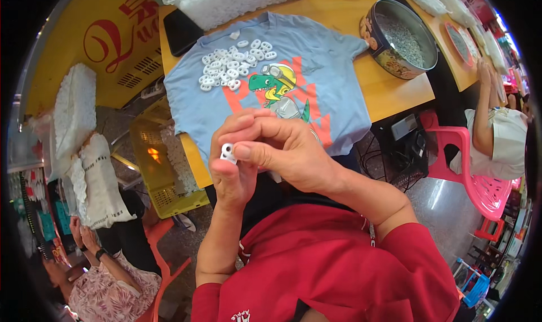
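Observation:
A small white plastic piece with two round holes [228, 152] is pinched between my two hands, just off the near edge of a light blue T-shirt [189, 104]. My left hand [232, 185] supports it with thumb and fingers, its fingers partly hidden behind the other hand. The thumb of my right hand [285, 155] presses against the piece's right side, its fingers curled over the top. Beyond my hands, a loose pile of similar white two-holed pieces [231, 66] lies on the shirt, left of its printed dinosaur [275, 84].
A round tin [370, 31] of small metallic parts stands at the table's far right. A clear tub [243, 9] full of white pieces sits at the back, near a black phone-like slab [182, 31]. A yellow crate [180, 204] stands left below the table. Other people sit on both sides.

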### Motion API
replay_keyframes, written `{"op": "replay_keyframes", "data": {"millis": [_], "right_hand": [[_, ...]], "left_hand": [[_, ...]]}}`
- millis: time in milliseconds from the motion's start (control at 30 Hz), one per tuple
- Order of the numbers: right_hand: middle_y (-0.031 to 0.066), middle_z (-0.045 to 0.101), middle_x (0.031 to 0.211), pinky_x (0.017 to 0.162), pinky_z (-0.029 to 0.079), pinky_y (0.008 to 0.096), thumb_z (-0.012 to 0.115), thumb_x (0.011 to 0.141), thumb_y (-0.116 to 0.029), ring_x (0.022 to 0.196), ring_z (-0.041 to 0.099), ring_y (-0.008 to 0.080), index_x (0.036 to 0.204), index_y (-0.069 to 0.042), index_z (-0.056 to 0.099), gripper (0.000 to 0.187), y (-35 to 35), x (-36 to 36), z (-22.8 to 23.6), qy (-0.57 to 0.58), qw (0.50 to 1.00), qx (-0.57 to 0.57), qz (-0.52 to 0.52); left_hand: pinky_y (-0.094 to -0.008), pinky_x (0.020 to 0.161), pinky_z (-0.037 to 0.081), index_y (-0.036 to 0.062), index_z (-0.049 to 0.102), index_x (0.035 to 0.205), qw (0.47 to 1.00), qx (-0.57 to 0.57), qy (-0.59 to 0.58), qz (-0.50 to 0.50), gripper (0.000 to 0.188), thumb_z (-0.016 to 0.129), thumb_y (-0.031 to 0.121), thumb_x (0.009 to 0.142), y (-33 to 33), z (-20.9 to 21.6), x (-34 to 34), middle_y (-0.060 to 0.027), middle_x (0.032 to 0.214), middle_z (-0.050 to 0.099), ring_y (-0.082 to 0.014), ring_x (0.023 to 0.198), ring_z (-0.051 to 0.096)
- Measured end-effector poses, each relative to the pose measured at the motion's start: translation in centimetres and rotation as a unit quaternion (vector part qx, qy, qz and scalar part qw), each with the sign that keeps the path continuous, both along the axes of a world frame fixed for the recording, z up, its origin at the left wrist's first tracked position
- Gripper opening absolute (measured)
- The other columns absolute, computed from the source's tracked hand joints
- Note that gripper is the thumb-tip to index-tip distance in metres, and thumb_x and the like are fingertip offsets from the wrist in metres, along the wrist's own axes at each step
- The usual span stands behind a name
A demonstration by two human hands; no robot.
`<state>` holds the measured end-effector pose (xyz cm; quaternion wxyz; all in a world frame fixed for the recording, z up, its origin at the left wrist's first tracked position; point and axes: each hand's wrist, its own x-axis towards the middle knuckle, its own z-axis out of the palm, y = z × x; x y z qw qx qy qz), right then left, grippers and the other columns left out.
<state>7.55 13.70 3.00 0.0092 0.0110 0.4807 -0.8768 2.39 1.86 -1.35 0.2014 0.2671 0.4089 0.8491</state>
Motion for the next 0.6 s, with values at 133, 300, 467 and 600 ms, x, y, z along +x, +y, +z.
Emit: {"op": "replay_keyframes", "data": {"millis": [133,300,467,600], "right_hand": [[0.0052,0.065,0.104,0.085,0.048,0.0247,0.063,0.092,-0.008,0.096,0.060,0.0099,0.111,0.001,0.065,0.022,-0.6,0.0,-0.4,0.027,0.999,-0.014,-0.011],[0.0051,0.065,0.103,0.088,0.047,0.0261,0.062,0.092,-0.007,0.098,0.059,0.0103,0.113,0.001,0.064,0.023,-0.8,0.0,-0.4,0.057,0.998,0.020,0.002],[0.0042,0.065,0.100,0.085,0.048,0.0259,0.062,0.093,-0.011,0.096,0.059,0.0098,0.112,0.001,0.063,0.022,-1.0,-0.6,-0.2,0.003,0.999,0.043,-0.012],[0.0032,0.065,0.098,0.082,0.049,0.0258,0.063,0.092,-0.012,0.091,0.061,0.0104,0.112,0.001,0.063,0.024,-1.6,-2.0,-0.7,-0.008,0.999,0.040,-0.013]], "left_hand": [[-0.0453,0.101,0.042,0.0018,0.054,0.120,0.998,0.034,0.045,0.004,0.064,0.050,0.058,0.089,0.2,-0.3,-0.4,-0.0190,0.123,0.050,-0.0311,0.119,0.049],[-0.0453,0.101,0.042,0.0041,0.054,0.120,0.994,0.088,0.056,-0.017,0.061,0.049,0.057,0.090,0.5,-1.5,-0.4,-0.0186,0.124,0.051,-0.0305,0.119,0.049],[-0.0461,0.104,0.038,0.0040,0.044,0.132,1.000,0.016,-0.005,0.000,0.072,0.044,0.062,0.090,-0.3,-1.2,-0.5,-0.0199,0.132,0.048,-0.0335,0.124,0.046],[-0.0482,0.111,0.028,0.0028,0.022,0.147,0.987,0.076,-0.137,0.041,0.081,0.029,0.064,0.094,-0.4,-0.3,-0.6,-0.0236,0.145,0.034,-0.0375,0.134,0.035]]}}
